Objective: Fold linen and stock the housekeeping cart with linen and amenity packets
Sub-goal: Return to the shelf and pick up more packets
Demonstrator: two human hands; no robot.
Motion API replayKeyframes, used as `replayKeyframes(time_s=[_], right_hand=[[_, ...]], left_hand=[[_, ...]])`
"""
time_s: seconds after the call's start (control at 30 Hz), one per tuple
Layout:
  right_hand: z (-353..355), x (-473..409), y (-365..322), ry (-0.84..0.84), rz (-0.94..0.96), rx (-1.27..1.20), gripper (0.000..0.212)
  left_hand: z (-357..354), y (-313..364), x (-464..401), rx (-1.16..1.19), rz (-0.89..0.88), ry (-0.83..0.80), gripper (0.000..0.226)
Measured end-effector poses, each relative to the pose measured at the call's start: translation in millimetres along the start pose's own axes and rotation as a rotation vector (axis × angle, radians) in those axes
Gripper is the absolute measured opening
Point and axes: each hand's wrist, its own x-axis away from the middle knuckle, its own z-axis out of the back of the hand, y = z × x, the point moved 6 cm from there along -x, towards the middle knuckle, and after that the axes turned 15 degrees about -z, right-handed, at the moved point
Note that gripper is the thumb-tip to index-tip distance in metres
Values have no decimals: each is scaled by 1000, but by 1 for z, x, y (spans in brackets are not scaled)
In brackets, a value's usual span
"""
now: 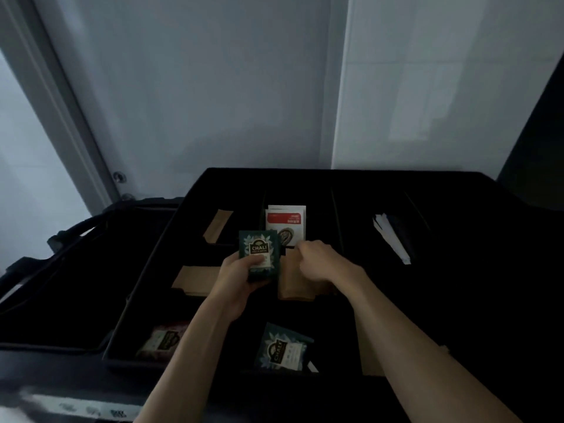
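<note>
Upright, the tea packet [258, 252] stands lengthwise in the left hand [241, 277].

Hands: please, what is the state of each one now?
Left hand: closed, holding a stack of teal tea packets.
Right hand: fingers curled over the brown packets; a grip cannot be told.

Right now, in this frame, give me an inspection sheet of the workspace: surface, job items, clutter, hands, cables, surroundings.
Surface: black divided tray on the cart; dim light hides compartment floors.
Job's things: green Chali tea packets in hand; matching packet near front; darker Chali packet front left; red-and-white sachets; brown paper packets; white packets at right.
Clutter: nothing seen.
Hands: left hand grips the tea packets; right hand is curled over brown packets, contact unclear.
Cables: nothing seen.
Surroundings: pale wall, door frame at left.
</note>
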Motion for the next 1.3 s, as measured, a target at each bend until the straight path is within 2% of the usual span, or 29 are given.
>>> replayKeyframes(time_s=[0.1,0.2,0.27,0.37,0.43,0.5,0.63,0.73,0.83,0.93,1.07,1.2,1.3], right_hand=[[-8,-5,5,108,26,-56,41],[-5,-1,5,178,110,-295,47],[-8,3,1,82,171,-353,52],[-17,12,-2,-79,190,-307,92],[-22,17,-3,-97,203,-212,106],[-23,17,-3,-24,202,-147,100],[-16,14,1,146,148,-146,72],[-25,12,3,108,96,-58,87],[-28,14,-2,88,138,-82,101],[-22,18,-9,152,233,-127,83],[-33,18,-11,88,240,11,54],[-35,15,-9,75,218,19,55],[-24,19,-13,151,256,-134,51]], left_hand=[[-2,-7,-5,-13,10,-9,19],[-3,-9,-8,-7,1,-22,22],[-4,-9,-9,9,-5,-20,24],[-2,-10,-10,37,-19,13,26],[-1,-12,-11,50,-35,19,25],[0,-12,-11,65,-46,26,24],[2,-12,-8,91,-70,42,24],[5,-12,-7,155,-62,69,22],[8,-13,-6,229,-38,79,23],[10,-12,-5,264,-37,73,23],[12,-13,-4,325,-23,92,25],[12,-12,-4,325,-35,84,25],[10,-9,-1,284,-64,43,24]])
